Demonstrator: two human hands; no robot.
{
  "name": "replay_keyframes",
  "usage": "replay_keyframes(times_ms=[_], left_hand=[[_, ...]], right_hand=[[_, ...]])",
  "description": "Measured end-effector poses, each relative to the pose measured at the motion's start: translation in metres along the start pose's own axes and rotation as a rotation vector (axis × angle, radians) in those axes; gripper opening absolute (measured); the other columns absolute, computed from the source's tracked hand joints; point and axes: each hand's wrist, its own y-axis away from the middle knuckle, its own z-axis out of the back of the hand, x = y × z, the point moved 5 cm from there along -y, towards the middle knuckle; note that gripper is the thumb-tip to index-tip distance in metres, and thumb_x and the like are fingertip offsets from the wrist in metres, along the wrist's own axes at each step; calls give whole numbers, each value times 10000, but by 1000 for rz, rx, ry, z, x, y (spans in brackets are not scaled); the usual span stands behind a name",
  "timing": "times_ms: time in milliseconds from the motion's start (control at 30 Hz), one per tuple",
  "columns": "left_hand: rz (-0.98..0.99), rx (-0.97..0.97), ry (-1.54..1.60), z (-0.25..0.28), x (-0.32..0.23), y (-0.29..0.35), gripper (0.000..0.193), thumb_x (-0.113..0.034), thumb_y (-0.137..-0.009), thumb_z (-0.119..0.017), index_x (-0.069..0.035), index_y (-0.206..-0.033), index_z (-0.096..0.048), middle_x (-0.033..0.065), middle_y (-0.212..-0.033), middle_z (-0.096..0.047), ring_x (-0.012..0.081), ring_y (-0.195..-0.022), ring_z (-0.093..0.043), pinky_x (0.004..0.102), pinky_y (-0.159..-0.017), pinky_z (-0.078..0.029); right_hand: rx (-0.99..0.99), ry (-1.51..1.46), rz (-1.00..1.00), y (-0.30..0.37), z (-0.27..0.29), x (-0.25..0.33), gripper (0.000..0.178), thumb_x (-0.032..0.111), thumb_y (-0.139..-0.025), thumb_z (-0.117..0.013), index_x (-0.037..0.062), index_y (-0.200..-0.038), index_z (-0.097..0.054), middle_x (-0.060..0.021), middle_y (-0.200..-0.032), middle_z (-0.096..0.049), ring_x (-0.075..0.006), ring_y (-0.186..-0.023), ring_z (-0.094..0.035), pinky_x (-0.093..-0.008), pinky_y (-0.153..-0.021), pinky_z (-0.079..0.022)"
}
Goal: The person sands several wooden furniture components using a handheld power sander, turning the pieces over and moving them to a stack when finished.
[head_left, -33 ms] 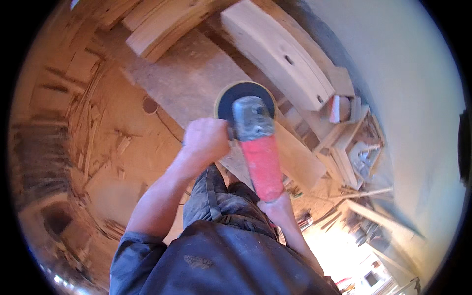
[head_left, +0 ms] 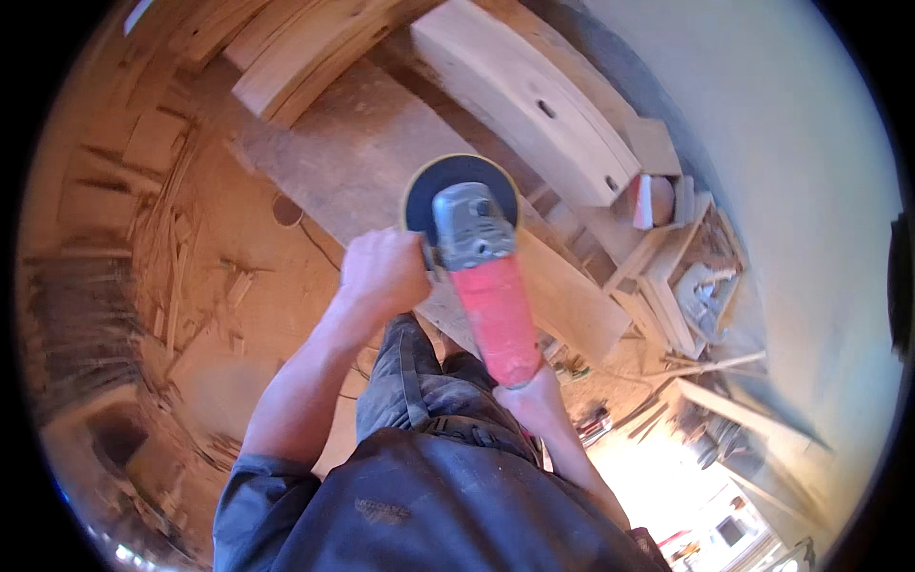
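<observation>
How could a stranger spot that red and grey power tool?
Find the long brown board slanting above centre. Near its lower end, the left hand and right hand hold the power tool; its red body and round black disc distinguish it from pale wooden beams.

Bare board (head_left: 357, 138) beyond the disc (head_left: 457, 170) — room to pass, thick slotted beam (head_left: 519, 91) barring the upper right
</observation>
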Motion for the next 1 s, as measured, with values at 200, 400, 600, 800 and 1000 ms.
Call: replay_keyframes(times_ms=[200,400,600,800,1000], left_hand=[[-68,128,-145,-24,-58,4,179,-175,-760,-655,-59,-858,-749,200,-859,-731,382,-847,-726,486,-751,-581],[-331,224,-78,-82,-162,20,175,-176,-764,-663,-78,-880,-750,183,-872,-735,367,-859,-727,484,-754,-578],[-606,275,36,-135,-270,47,129,-163,-808,-675,-104,-848,-782,140,-876,-756,314,-865,-750,441,-768,-593],[-643,358,19,-147,-282,58,129,-193,-812,-704,-118,-866,-793,118,-882,-765,288,-863,-751,410,-740,-588],[-565,342,56,-123,-223,51,131,-173,-811,-690,-108,-867,-790,127,-887,-763,302,-867,-749,415,-745,-589]], right_hand=[[-85,-107,-80,30,23,-38,661,131,-733,-750,-57,-1318,-504,-282,-1143,-681,-380,-1135,-673,-419,-961,-520],[-197,-206,-174,87,64,-131,692,154,-712,-786,-56,-1318,-523,-250,-1163,-692,-334,-1128,-678,-406,-958,-524],[-336,-434,-409,153,82,-229,133,43,-647,-752,7,-742,-664,-63,-639,-631,-176,-543,-623,-327,-509,-507],[-357,-450,-448,168,81,-230,139,44,-649,-740,-4,-741,-649,-70,-637,-631,-187,-536,-622,-325,-517,-497],[-297,-456,-422,151,45,-219,161,36,-656,-738,7,-782,-641,-64,-665,-636,-181,-559,-623,-326,-533,-498]])
